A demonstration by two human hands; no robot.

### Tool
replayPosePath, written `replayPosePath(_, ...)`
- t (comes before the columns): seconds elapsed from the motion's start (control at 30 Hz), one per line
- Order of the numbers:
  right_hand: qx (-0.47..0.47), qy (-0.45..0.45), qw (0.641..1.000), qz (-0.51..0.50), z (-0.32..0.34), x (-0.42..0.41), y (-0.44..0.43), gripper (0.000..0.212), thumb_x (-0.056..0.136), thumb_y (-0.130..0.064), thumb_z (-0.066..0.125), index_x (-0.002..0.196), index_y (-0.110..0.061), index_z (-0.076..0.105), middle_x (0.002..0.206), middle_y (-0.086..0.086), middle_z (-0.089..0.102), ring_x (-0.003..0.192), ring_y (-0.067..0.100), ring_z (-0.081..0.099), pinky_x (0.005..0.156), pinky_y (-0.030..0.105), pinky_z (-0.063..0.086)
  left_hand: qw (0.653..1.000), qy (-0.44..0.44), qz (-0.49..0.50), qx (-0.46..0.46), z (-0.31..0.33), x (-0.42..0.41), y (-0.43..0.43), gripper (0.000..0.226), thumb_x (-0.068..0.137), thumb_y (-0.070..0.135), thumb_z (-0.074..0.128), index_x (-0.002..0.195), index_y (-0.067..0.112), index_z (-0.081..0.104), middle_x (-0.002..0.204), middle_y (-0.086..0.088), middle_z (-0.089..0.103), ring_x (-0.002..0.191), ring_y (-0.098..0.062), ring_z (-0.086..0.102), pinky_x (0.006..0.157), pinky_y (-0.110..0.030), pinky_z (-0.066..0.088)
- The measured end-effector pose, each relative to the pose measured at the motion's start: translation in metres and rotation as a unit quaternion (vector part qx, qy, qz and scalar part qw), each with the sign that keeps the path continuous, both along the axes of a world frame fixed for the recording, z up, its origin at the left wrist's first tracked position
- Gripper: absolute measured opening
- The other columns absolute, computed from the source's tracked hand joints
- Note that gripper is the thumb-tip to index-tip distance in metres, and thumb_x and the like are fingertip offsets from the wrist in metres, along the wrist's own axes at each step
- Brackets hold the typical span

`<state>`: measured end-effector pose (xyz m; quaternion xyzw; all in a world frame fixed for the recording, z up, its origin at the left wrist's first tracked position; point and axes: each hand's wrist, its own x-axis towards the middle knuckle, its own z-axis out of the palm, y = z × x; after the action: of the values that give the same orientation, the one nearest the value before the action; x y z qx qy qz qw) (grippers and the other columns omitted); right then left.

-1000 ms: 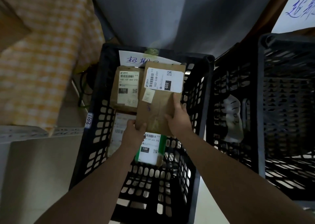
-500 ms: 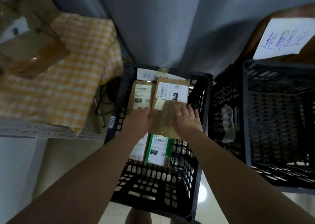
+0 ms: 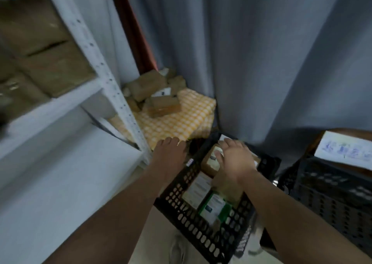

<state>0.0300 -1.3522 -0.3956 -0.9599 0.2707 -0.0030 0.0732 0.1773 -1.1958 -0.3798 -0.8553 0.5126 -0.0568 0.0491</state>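
Down at five o'clock from the frame's centre, shows a black perforated plastic crate [image 3: 177,200] packed with parcels. Shows the right grip [image 3: 237,159] lying palm-down on a brown cardboard parcel with a white label [image 3: 210,162] at the crate's twelve o'clock end, fingers straight and spread, released, clasping nothing. Places that parcel inside the crate, at its far end, half covered by the grip. Finds the left grip [image 3: 171,155] at nine o'clock of the right one, over the crate's left rim, near the edge of a yellow-and-white checked cloth [image 3: 181,121]; fingers blurred but straight, released too. Cannot tell of any touch with the rim. Toward six o'clock inside the crate, shows a flat white-labelled parcel [image 3: 198,187] just beside a green-edged parcel with a white label [image 3: 213,205]. At twelve o'clock of the cloth, shows a heap of brown cardboard boxes [image 3: 159,96]. At ten o'clock, shows a white metal shelf rack [image 3: 112,94]; at one o'clock, a grey curtain [image 3: 261,62]; at three o'clock, a second black plastic crate [image 3: 332,193] with a white sheet bearing blue handwriting [image 3: 346,151] behind it.
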Motion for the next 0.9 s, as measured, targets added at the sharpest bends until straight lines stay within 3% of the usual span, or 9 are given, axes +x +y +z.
replayPosePath(0.2,-0.043,-0.093,0.984,0.144,0.112,0.048,0.067,0.047,0.101,-0.043,0.03,0.138,-0.016,0.042,0.136,0.003,0.05,0.121,0.023,0.047,0.098,0.036,0.04,0.988,-0.098,0.101,-0.056,0.127,-0.001,0.103,0.041,0.099,0.04,0.035,0.134,0.02,0.044,0.134,-0.004,0.048,0.123,-0.026,0.045,0.098,-0.038,0.035)
replayPosePath(0.4,-0.044,-0.232,0.934,0.267,0.191,0.089,0.183,0.042,0.098,-0.035,0.044,0.132,-0.013,0.054,0.128,0.008,0.059,0.114,0.026,0.055,0.093,0.036,0.042,0.958,-0.169,0.212,-0.09,0.207,-0.008,0.226,0.044,0.097,0.043,0.038,0.135,0.022,0.044,0.135,-0.003,0.048,0.122,-0.026,0.043,0.097,-0.037,0.031)
replayPosePath(0.53,-0.047,-0.275,0.899,0.336,0.234,0.108,0.271,0.048,0.098,-0.038,0.042,0.14,-0.014,0.046,0.145,0.007,0.046,0.131,0.025,0.042,0.105,0.034,0.03,0.934,-0.205,0.274,-0.099,0.236,-0.022,0.314,0.048,0.096,0.046,0.037,0.138,0.024,0.043,0.138,-0.002,0.048,0.124,-0.026,0.043,0.097,-0.036,0.03)
replayPosePath(0.63,-0.045,-0.291,0.875,0.385,0.259,0.115,0.345,0.054,0.099,-0.042,0.039,0.146,-0.015,0.037,0.152,0.006,0.036,0.14,0.022,0.031,0.111,0.033,0.023,0.915,-0.226,0.32,-0.097,0.25,-0.036,0.389,0.051,0.096,0.048,0.039,0.14,0.023,0.041,0.147,-0.004,0.041,0.133,-0.025,0.037,0.105,-0.036,0.026)
replayPosePath(0.9,-0.022,-0.329,0.82,0.468,0.288,0.096,0.559,0.055,0.099,-0.046,0.037,0.146,-0.017,0.038,0.153,0.005,0.035,0.14,0.024,0.031,0.115,0.035,0.019,0.873,-0.273,0.397,-0.075,0.281,-0.093,0.606,0.055,0.095,0.048,0.038,0.144,0.024,0.037,0.149,-0.004,0.039,0.135,-0.024,0.036,0.107,-0.037,0.027)
